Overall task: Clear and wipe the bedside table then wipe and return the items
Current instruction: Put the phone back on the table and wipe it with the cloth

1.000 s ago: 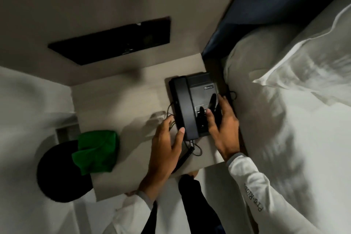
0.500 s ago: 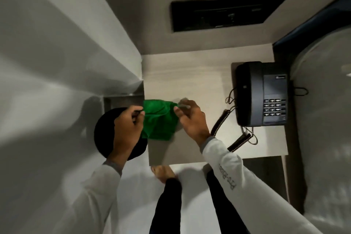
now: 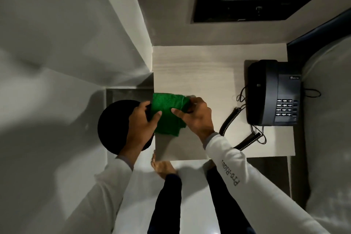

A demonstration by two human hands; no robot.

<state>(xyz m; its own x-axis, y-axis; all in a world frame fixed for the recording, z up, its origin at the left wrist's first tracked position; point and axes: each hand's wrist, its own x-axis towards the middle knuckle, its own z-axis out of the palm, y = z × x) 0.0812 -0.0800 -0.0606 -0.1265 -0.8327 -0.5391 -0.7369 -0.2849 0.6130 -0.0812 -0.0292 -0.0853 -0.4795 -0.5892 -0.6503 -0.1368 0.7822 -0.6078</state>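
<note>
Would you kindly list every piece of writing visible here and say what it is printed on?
"Pro-Rider", as best it reads, seen upside down: on the right sleeve of the white top.
Small brand label at the top corner of the black telephone: too small to read.
Keypad markings on the telephone: too blurred to read.
Nothing readable on the green cloth or bedside table.

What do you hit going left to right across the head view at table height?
Round black bin → left hand → green cloth → right hand → coiled cord → black phone → white bedding. Both hands grip the cloth at the bedside table's left edge.
</note>
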